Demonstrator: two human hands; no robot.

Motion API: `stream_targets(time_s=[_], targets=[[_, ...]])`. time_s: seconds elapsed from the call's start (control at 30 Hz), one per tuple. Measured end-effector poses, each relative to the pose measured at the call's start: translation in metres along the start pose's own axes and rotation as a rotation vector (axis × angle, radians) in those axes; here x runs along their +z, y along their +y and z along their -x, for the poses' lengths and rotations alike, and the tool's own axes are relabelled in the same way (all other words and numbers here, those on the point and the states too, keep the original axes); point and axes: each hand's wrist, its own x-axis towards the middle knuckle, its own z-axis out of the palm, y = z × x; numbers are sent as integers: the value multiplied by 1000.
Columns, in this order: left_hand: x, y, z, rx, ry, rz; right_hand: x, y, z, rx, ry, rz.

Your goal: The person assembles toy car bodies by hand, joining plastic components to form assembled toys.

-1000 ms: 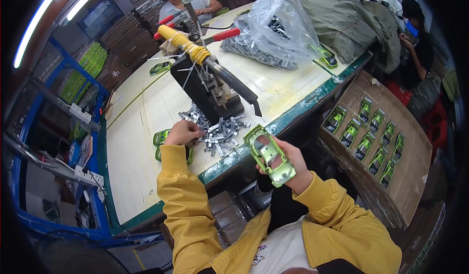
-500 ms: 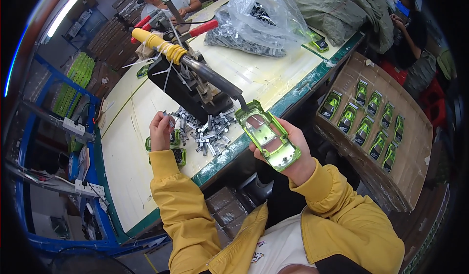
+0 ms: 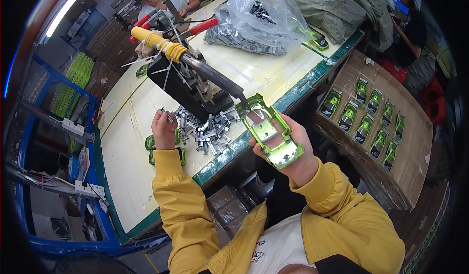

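In my right hand (image 3: pixel 299 149) is a shiny green toy car body shell (image 3: pixel 264 131), its hollow underside turned up toward me. My fingers grip it along its right side and near end. Between the thumb and fingertips of my left hand (image 3: pixel 163 131) there is a small grey plastic piece (image 3: pixel 169 116), partly hidden. A loose pile of similar grey pieces (image 3: pixel 211 133) lies just right of that hand. Green car bodies (image 3: pixel 183 155) rest on the table beside and partly behind my left wrist.
A hand press with a yellow-wrapped lever (image 3: pixel 156 43) stands behind the pile, its handle reaching toward the shell. A clear bag (image 3: pixel 259 24) of grey pieces sits farther back. Right of the table, a cardboard sheet (image 3: pixel 391 181) bears several green-and-black cars. Another person (image 3: pixel 171 0) sits across the table.
The shell has tilted slightly in my right hand, showing more of its inside. My left hand has shifted a little, still pinching the grey piece.
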Motion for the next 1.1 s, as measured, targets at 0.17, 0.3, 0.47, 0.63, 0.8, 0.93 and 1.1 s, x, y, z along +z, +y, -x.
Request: stream_targets(time_s=[0.17,0.3,0.47,0.63,0.8,0.93,1.1], targets=[[1,-1,0,4,12,-4,-1,0,1,-9,15,-4],[4,0,0,3,32,-11,2,0,1,2,18,-21],[-1,-1,0,2,25,-10,2,2,2,-12,25,19],[2,-1,0,-7,51,-9,3,1,3,-17,26,20],[-5,-3,-1,-19,10,-25,4,1,3,-29,36,38],[-3,-4,-1,-23,31,-31,3,2,2,-38,25,49],[-2,-5,-1,-43,51,-116,5,3,3,-51,17,61]])
